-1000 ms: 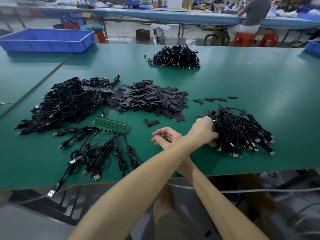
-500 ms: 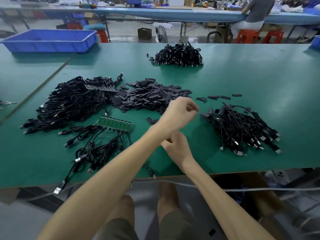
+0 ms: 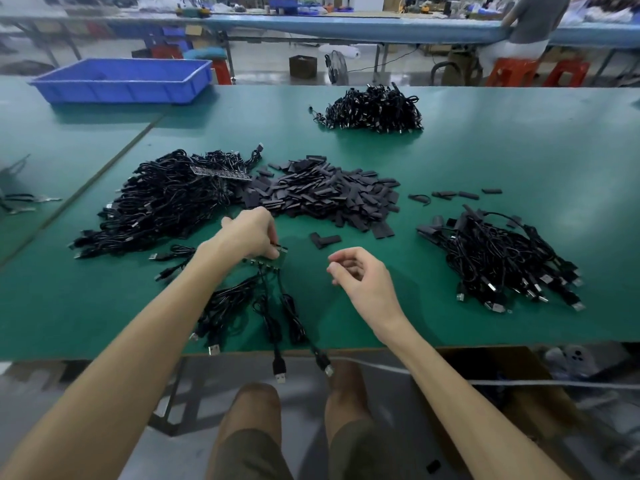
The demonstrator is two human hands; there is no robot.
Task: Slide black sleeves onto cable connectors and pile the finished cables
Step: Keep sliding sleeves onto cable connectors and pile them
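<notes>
My left hand (image 3: pixel 251 237) grips the green connector strip (image 3: pixel 282 255), from which several black cables (image 3: pixel 273 317) trail toward the table's front edge. My right hand (image 3: pixel 360 275) hovers just right of it, fingers loosely curled, holding nothing. Behind my hands lies a heap of flat black sleeves (image 3: pixel 329 195), with a stray sleeve pair (image 3: pixel 323 240) in front of it. A big tangle of black cables (image 3: pixel 162 202) fills the left. A pile of sleeved cables (image 3: pixel 502 261) sits to the right.
Another cable pile (image 3: pixel 374 110) lies at the far middle of the green table (image 3: pixel 519 161). A blue bin (image 3: pixel 124 79) stands at the back left. A few loose sleeves (image 3: pixel 457 195) lie behind the right pile. A person sits at the far bench (image 3: pixel 533 19).
My left hand swung from the right cable pile across to the green strip and took hold of it. My right hand uncrossed from under the left arm and now hovers free.
</notes>
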